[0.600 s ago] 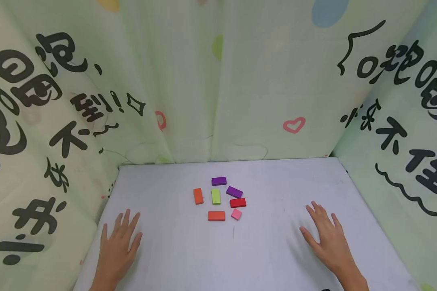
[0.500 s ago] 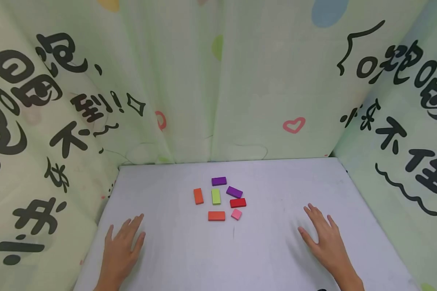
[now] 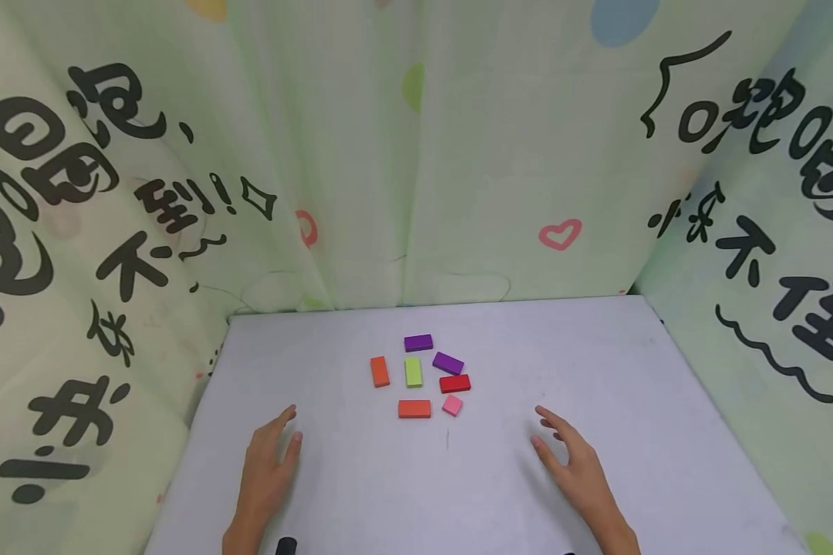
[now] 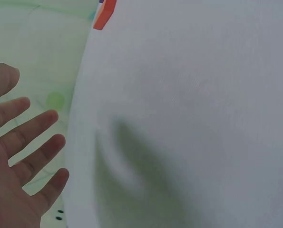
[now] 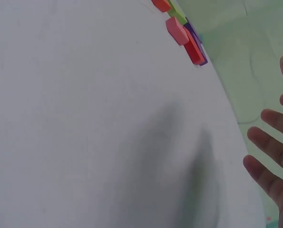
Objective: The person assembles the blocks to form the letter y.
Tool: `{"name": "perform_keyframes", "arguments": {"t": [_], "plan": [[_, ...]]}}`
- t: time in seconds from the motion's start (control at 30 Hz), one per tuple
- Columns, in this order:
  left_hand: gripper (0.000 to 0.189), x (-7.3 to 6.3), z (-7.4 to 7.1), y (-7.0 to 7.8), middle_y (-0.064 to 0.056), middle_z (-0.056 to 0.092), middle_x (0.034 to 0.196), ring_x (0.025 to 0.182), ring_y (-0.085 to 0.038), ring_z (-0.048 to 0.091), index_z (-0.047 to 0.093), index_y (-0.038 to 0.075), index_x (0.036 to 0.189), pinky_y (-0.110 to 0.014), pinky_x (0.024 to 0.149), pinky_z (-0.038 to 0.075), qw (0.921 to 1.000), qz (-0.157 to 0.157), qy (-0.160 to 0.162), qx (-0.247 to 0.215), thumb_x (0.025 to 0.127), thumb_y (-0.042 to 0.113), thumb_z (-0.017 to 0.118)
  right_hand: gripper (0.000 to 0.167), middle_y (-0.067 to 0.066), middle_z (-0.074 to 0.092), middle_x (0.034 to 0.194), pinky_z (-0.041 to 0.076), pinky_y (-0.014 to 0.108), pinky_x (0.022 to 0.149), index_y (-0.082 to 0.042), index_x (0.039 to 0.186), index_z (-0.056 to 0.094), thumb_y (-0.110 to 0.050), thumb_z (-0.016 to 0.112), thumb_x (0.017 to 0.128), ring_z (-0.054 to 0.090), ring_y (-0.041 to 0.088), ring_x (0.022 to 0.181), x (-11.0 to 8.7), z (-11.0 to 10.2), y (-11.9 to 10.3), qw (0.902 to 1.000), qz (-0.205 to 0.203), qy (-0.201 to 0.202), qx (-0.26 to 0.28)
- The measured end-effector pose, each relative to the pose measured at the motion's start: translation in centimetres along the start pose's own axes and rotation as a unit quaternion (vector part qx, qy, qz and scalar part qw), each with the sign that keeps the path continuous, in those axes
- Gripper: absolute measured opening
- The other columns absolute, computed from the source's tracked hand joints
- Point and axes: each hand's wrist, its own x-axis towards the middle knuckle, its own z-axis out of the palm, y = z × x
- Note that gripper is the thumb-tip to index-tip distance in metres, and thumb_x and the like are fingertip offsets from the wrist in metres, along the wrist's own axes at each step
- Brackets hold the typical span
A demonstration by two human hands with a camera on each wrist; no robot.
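Several small coloured blocks lie loosely grouped on the white table (image 3: 500,478). At the back is a purple block (image 3: 418,343), with a second purple block (image 3: 448,363) askew to its right. A light green block (image 3: 413,372) stands between an upright-lying orange block (image 3: 379,371) and a red block (image 3: 454,384). Nearest the person are another orange block (image 3: 414,409) and a shorter pink block (image 3: 452,405). My left hand (image 3: 264,474), fingers spread and holding nothing, hovers left of the blocks. On the right, my right hand (image 3: 576,470) also hovers with nothing in it.
A pale green curtain (image 3: 486,154) with printed characters and a pink heart (image 3: 560,235) hangs behind the table and along both sides. A small black object (image 3: 286,546) shows at the bottom edge beside the left wrist. Both hands cast shadows on the tabletop.
Both hands have moved inward towards the blocks, the left one rightward and the right one leftward, turning more side-on. The blocks lie as before; the head view has shifted slightly.
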Motion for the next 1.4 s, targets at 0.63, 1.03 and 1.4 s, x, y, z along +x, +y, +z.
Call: {"name": "perform_keyframes", "arguments": {"t": [0.63, 1.03, 1.4], "plan": [[0.045, 2.2, 5.2, 0.5, -0.014, 0.062, 0.146, 0.139, -0.035, 0.050, 0.054, 0.009, 0.149, -0.055, 0.118, 0.035, 0.9860, -0.081, 0.028, -0.143, 0.104, 0.010, 0.059, 0.040, -0.001, 0.072, 0.133, 0.050, 0.013, 0.099, -0.012, 0.138, 0.065, -0.014, 0.072, 0.098, 0.069, 0.017, 0.119, -0.3, 7.6, -2.9, 0.9808, 0.057, -0.047, 0.180], [0.042, 3.9, 8.3, 1.8, -0.011, 0.062, 0.147, 0.144, -0.033, 0.049, 0.059, 0.012, 0.145, -0.058, 0.120, 0.033, 0.9804, -0.059, 0.053, -0.180, 0.103, 0.009, 0.059, 0.041, -0.003, 0.074, 0.128, 0.049, 0.020, 0.102, -0.020, 0.135, 0.067, -0.014, 0.076, 0.095, 0.067, 0.017, 0.117, 0.9, 10.4, -4.2, 0.9852, 0.020, -0.048, 0.163], [0.043, 6.1, 10.3, 2.4, -0.012, 0.061, 0.148, 0.144, -0.036, 0.046, 0.060, 0.013, 0.144, -0.061, 0.119, 0.018, 0.9845, -0.053, 0.045, -0.161, 0.102, 0.015, 0.060, 0.048, 0.004, 0.072, 0.130, 0.057, 0.039, 0.101, -0.010, 0.137, 0.065, -0.007, 0.078, 0.091, 0.066, 0.023, 0.116, 2.5, 12.5, -5.2, 0.9906, -0.064, -0.053, 0.109]]}}
